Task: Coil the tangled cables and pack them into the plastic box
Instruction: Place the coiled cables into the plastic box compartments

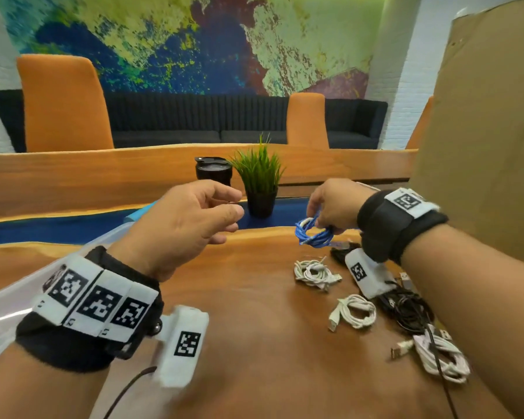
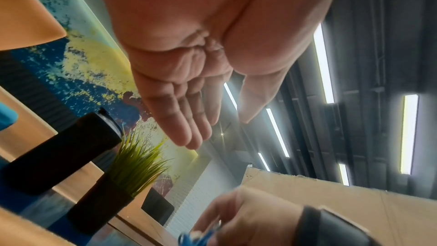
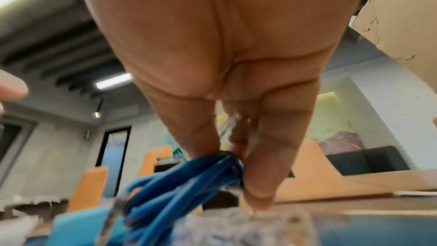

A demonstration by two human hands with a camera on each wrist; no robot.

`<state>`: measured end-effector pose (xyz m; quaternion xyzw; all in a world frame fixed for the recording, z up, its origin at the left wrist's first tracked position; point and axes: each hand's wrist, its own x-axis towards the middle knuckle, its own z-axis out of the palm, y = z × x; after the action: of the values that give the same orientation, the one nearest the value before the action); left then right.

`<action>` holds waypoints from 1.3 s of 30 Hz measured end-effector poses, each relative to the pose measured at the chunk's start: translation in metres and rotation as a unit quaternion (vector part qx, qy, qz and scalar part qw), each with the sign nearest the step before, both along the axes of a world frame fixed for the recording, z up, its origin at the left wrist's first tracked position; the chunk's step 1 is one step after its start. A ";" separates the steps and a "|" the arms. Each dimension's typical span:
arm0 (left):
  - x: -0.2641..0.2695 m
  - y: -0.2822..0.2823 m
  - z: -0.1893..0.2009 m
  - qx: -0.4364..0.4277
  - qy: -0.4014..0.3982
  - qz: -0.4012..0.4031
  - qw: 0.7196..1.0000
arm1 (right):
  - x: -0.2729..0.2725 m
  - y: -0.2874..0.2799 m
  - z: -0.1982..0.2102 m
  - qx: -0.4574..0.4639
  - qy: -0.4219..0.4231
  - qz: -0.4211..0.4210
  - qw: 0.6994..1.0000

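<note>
My right hand (image 1: 316, 217) hangs over the far right of the wooden table (image 1: 254, 313) and grips a coiled blue cable (image 1: 313, 234) from above. In the right wrist view my fingers (image 3: 260, 175) pinch the blue cable (image 3: 179, 184). My left hand (image 1: 233, 207) floats empty to the left of it, fingers relaxed and apart. The left wrist view shows the same bare palm, its fingers (image 2: 189, 128) straight. A clear plastic box (image 1: 9, 303) sits at the left, under my left forearm. Three white cable bundles (image 1: 313, 272) (image 1: 356, 311) (image 1: 439, 355) and tangled black cables (image 1: 406, 309) lie at the right.
A potted grass plant (image 1: 259, 182) and a black lidded cup (image 1: 214, 172) stand behind my hands. A tall cardboard sheet (image 1: 481, 131) walls off the right side. A teal object (image 1: 139, 214) shows behind my left hand. Orange chairs and a dark sofa stand beyond the table.
</note>
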<state>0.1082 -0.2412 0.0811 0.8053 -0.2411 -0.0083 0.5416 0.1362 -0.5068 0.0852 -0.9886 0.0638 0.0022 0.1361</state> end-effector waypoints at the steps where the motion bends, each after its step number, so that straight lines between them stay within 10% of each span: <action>1: -0.002 -0.001 0.000 0.018 -0.016 0.001 1.000 | 0.005 -0.003 -0.007 -0.026 0.018 -0.013 0.999; 6: -0.008 0.003 0.006 0.092 -0.068 0.014 0.993 | 0.028 -0.008 -0.037 -0.230 0.096 -0.009 0.968; 12: 0.011 0.022 0.014 0.239 -0.032 0.077 0.967 | 0.043 -0.011 -0.052 -0.268 0.098 -0.017 0.958; 20: 0.047 0.092 0.000 0.675 -0.008 0.166 0.719 | 0.015 0.016 0.002 -0.192 -0.098 0.028 0.976; 23: 0.039 0.106 -0.012 0.729 0.033 0.142 0.668 | -0.007 0.044 0.016 -0.168 -0.087 0.113 0.975; 30: 0.015 0.095 -0.018 0.693 -0.056 0.065 0.716 | -0.058 0.100 0.019 -0.145 -0.017 0.252 0.956; 39: -0.012 0.041 -0.029 0.573 -0.133 -0.065 0.806 | -0.084 0.123 -0.027 -0.262 0.047 0.225 0.937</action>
<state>0.0962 -0.2001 0.0525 0.9449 -0.3139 -0.0731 -0.0578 0.0519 -0.3843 0.0587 -0.9765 -0.1559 0.0623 -0.1352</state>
